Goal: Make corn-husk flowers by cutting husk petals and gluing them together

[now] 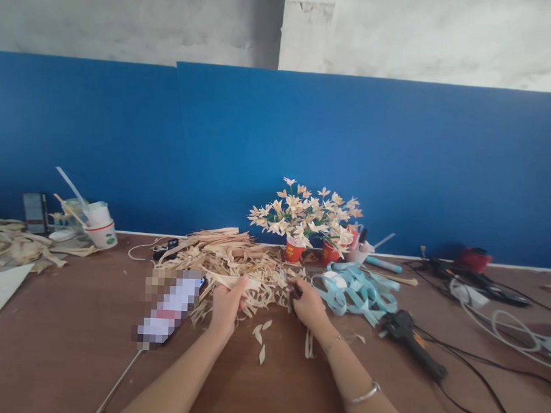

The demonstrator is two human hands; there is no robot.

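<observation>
My left hand (228, 302) pinches a pale strip of dried husk (218, 280) between thumb and fingers. Dark-handled scissors (294, 292) are gripped in my right hand (310, 302), their blades hard to make out against the husk behind. Both hands hover at the near side of a heap of husk scraps (237, 253). Below them, several small petal-shaped cut pieces (258, 335) lie loose on the brown table (267, 395). Behind the heap stand husk flowers (298, 210) in red paper cups (294, 251).
A phone (173, 308) on a cable lies left of my left hand. Light blue ribbon (361, 289) and a black glue gun (413, 346) with cords lie to the right. White cups (101, 232) stand at the back left, before a blue partition (214, 149).
</observation>
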